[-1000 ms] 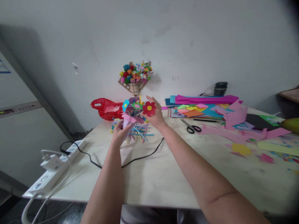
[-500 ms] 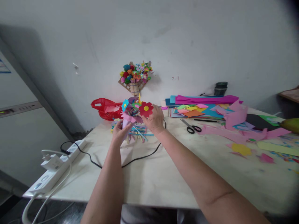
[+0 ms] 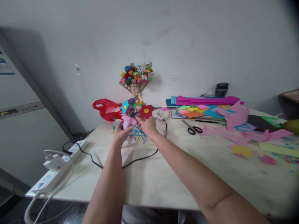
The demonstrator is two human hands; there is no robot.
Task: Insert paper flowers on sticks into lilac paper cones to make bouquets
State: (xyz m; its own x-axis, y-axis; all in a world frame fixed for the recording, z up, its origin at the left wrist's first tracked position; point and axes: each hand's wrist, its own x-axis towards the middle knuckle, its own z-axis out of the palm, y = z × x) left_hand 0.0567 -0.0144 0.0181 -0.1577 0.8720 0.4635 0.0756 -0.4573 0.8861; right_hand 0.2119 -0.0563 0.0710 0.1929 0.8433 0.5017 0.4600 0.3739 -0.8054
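A small lavender and pink holder [image 3: 127,123] with a petal-shaped pink rim stands full of craft flowers. My left hand [image 3: 120,133] is closed around its left side. At the right side of the rim is my right hand [image 3: 148,125], its thumb and fingers closed against the holder; the fingertips are partly hidden. Just above that hand shows a red flower [image 3: 146,111] with a yellow centre. A blue flower [image 3: 125,106] rises on the left of the bunch. Behind and below the hands lies a pile of thin coloured stems [image 3: 139,134].
Scissors [image 3: 192,128] and a black pencil [image 3: 206,121] lie to the right, before stacked coloured sheets [image 3: 207,100]. Pink scraps [image 3: 235,135] spread farther right. A red plastic bag [image 3: 105,109] sits behind. A power strip [image 3: 52,174] and black cable [image 3: 142,158] are leftward.
My right hand has moved down and slightly left, from behind the red flower to the holder's rim. The left hand keeps its hold. The whole view has shifted slightly.
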